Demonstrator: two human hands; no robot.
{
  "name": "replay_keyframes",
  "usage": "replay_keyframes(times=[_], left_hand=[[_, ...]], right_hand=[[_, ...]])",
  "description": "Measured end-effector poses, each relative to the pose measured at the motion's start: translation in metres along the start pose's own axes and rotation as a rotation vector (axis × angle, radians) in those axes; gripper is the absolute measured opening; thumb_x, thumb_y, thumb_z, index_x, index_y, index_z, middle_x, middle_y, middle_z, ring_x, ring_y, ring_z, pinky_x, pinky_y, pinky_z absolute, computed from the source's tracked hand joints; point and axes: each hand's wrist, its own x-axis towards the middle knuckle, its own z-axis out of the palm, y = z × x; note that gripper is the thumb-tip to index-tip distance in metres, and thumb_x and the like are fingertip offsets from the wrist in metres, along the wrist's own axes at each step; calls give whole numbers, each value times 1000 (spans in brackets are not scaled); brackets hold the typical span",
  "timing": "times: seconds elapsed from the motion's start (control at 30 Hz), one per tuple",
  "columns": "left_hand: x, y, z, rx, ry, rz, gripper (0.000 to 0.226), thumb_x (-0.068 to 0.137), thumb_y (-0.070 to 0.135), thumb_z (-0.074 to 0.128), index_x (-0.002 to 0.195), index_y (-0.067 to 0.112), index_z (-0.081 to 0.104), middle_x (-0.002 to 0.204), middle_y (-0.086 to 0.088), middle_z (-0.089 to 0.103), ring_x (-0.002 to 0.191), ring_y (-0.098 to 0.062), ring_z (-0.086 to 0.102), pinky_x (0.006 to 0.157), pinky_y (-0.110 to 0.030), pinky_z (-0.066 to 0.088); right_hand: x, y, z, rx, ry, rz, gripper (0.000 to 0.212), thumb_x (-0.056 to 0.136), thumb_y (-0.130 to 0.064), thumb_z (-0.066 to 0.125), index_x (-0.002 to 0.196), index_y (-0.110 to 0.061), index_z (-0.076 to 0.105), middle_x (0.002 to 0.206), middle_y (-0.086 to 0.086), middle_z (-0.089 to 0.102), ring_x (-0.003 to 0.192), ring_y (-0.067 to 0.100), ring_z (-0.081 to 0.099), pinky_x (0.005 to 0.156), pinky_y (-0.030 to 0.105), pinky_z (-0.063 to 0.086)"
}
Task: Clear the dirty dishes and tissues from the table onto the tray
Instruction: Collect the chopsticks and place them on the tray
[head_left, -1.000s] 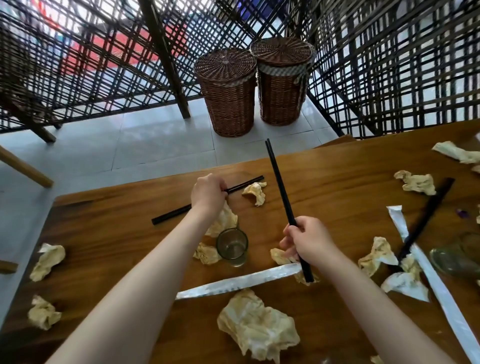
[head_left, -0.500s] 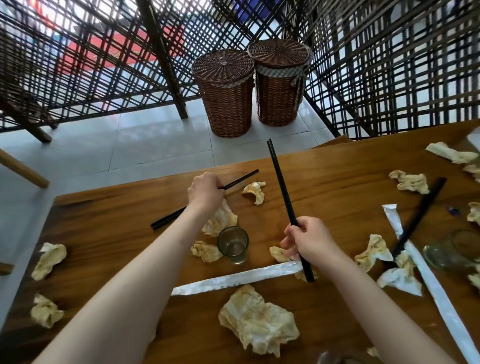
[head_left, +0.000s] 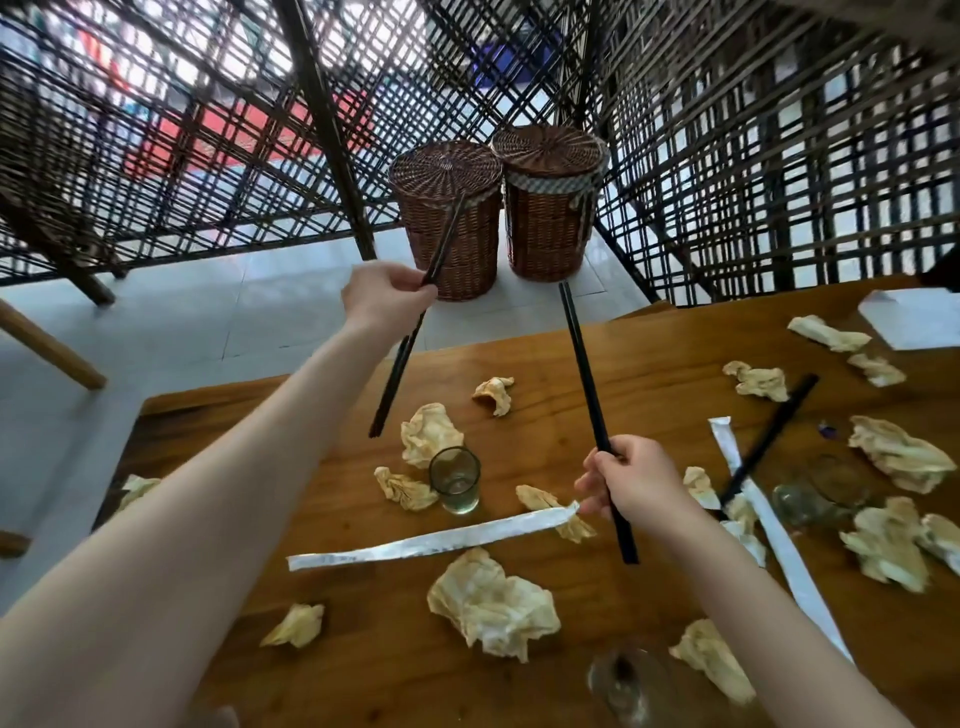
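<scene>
Two hands (head_left: 387, 296) (head_left: 641, 480) each hold black chopsticks (head_left: 415, 322) (head_left: 592, 410) steeply upright, tips converging upward.

Black chopsticks (head_left: 415, 332) raised off the table; stained crumpled tissues (head_left: 491, 605) strewn across it.

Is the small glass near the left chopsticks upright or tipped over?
Upright. The glass stands on its base on the table, with its round rim facing up, between crumpled tissues. Whether it holds liquid, cannot tell.
</scene>
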Motion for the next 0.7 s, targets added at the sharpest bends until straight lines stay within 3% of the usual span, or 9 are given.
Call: replay_keyframes(times=[0.1,0.17,0.27,0.33,0.5,0.7], left_hand=[[-22,36,-4,-181,-46,-46,9,78,24,75,78,27,66,86,5,67,86,-14,62,76,-26,51],[-40,55,-2,-275,-112,-125,13,80,24,74,77,26,62,89,1,67,88,-16,63,70,-26,48],[-73,77,12,-410,-250,-263,13,83,21,72,87,21,60,104,-3,68,93,-16,64,77,-30,47],[-102,90,27,-447,-299,-297,17,84,20,72,96,18,61,102,-1,68,88,-14,63,80,-31,47],[-166,112,69,-500,-306,-353,17,84,18,71,98,18,61,89,-1,67,77,-13,63,81,-31,48],[-226,125,111,-555,-320,-434,15,81,18,74,91,19,62,93,-3,69,81,-15,64,75,-31,52]], right_hand=[[-15,-1,-23,19,10,-25,16,99,-15,43,94,-11,58,77,5,69,55,14,67,46,21,47],[-24,-2,-37,23,9,-33,16,99,-16,43,98,-9,57,78,5,69,59,15,68,49,23,48],[-38,-2,-61,36,-20,-54,15,99,-14,42,100,-8,55,81,6,69,64,19,69,53,29,53],[-48,1,-82,59,-40,-78,17,99,-13,41,95,-8,57,81,7,69,64,20,69,62,36,57],[-68,18,-130,82,-96,-108,18,99,-12,41,90,-7,57,86,11,69,68,22,70,46,21,48],[-93,50,-174,77,-179,-106,18,99,-11,41,90,-8,57,78,6,68,57,13,67,53,25,52]])
